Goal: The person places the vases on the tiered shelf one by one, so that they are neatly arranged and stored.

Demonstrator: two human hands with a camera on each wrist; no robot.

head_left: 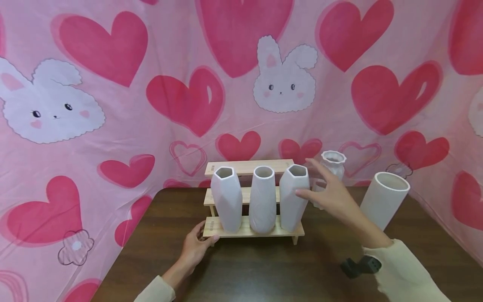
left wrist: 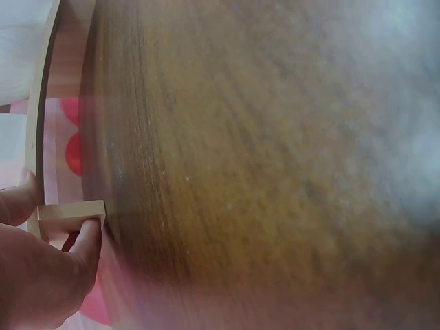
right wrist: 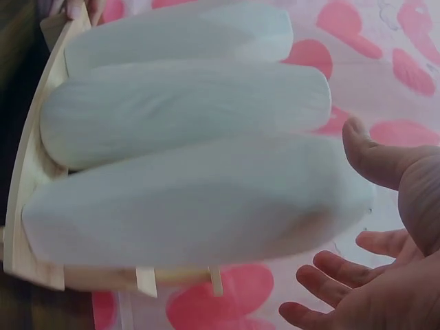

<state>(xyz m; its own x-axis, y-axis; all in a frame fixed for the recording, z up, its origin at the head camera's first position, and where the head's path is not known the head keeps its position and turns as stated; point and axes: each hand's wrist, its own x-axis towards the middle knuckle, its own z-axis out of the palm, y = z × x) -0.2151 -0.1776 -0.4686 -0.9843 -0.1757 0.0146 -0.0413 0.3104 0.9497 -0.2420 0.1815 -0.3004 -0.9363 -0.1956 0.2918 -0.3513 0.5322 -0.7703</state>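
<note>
Head view: left grip (head_left: 194,246) clamped on wooden stand (head_left: 215,227), right grip (head_left: 333,195) apart beside right-hand vase (head_left: 293,201). Probably best: brace stand, adjust vase gently, avoid knocking its neighbour (head_left: 263,201).

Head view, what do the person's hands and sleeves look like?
The left sleeve and right sleeve are cream and look plain. The left hand and right hand are bare and ungloved. A small black device shows beside the right sleeve; whether it is attached is unclear.
</note>
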